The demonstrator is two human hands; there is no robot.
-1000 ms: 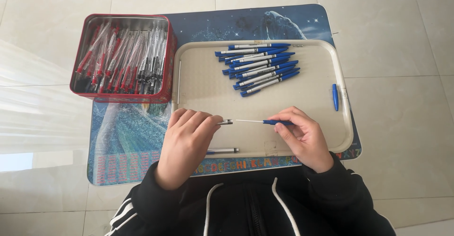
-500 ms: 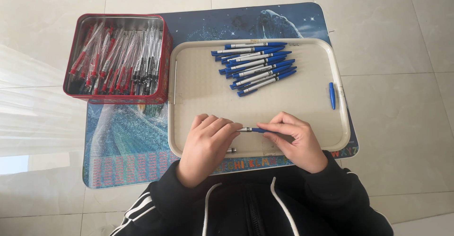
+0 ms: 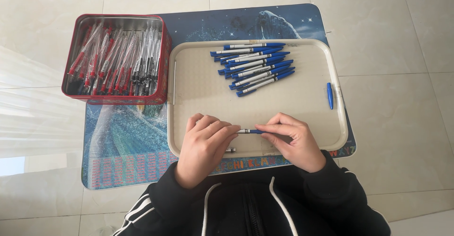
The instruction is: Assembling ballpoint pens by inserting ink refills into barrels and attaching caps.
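Note:
My left hand (image 3: 204, 146) and my right hand (image 3: 292, 139) meet over the near edge of a beige tray (image 3: 198, 82). Together they pinch one pen (image 3: 249, 131): the left fingers hold its silver-white end, the right fingers its blue end, and only a short middle stretch shows. A small silver pen part (image 3: 230, 149) lies on the tray just under my left fingers. Several finished blue and white pens (image 3: 255, 67) lie in a fanned pile at the tray's far side. One blue pen piece (image 3: 329, 95) lies alone by the right rim.
A red metal tin (image 3: 163, 70) full of pen parts with red and black ends stands left of the tray. Both rest on a small blue printed table (image 3: 127, 141) over a pale tiled floor. My dark hooded sleeves fill the bottom.
My hands have come together. A second ago they held the pen's halves apart with a long thin refill showing; now only a short bit of pen shows between the fingers.

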